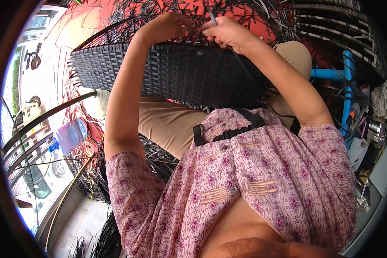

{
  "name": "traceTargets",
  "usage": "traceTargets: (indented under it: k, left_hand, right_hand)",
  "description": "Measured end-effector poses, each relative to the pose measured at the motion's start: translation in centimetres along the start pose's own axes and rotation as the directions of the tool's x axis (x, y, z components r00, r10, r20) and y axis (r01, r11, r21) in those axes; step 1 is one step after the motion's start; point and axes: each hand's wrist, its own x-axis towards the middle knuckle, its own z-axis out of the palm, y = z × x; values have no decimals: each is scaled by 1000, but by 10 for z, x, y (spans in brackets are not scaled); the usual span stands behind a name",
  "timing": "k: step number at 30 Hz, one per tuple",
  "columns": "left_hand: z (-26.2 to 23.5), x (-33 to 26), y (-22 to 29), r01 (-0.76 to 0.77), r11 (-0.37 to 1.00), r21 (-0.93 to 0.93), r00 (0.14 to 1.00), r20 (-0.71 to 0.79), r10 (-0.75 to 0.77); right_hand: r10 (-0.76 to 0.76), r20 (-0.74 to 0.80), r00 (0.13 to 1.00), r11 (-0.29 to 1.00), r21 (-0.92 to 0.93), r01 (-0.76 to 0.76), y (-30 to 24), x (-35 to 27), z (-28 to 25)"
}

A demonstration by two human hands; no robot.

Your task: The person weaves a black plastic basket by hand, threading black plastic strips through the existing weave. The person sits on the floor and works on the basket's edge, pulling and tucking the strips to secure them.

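A dark woven wicker piece [159, 71] of flat black strips lies across my lap, its long side toward me. Over its far edge my left hand [165, 28] reaches in among loose strips, fingers bent and apart, with nothing visible between them. Opposite it, my right hand [230, 34] pinches a flat grey strip [213, 17] between thumb and forefinger. That strip's upper end sticks up past the fingers. Both hands are close together above the weave's far rim. What lies beneath the left fingertips is partly hidden.
Loose black strips [262, 17] cover the red floor ahead. At the right stand another woven piece [335, 30], a blue tubular frame [348, 77] and cluttered tools. A large clear water bottle [71, 135] lies at the left, near a curved dark rail [51, 114].
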Motion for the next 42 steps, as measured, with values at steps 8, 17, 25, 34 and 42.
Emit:
traceTargets:
  k: [8,17,25,34,42]
  left_hand:
    - [5,11,-8,32,999,-18,998,56,-31]
    - [6,10,-10,53,985,-165,991,126,-32]
    - [-15,13,-16,68,935,-348,968,249,22]
    - [-21,-4,-17,86,976,-199,989,135,-60]
    - [-24,-16,2,139,990,21,984,113,-141]
  right_hand:
    - [-17,2,1000,999,-31,17,-5,-3,-1]
    - [-139,-14,990,989,-46,139,-3,0,14]
    - [-125,11,992,991,-50,125,-1,-6,16]
    - [-133,-52,990,989,-78,128,-6,-9,18]
    - [-160,-15,987,985,-67,159,-6,1,26]
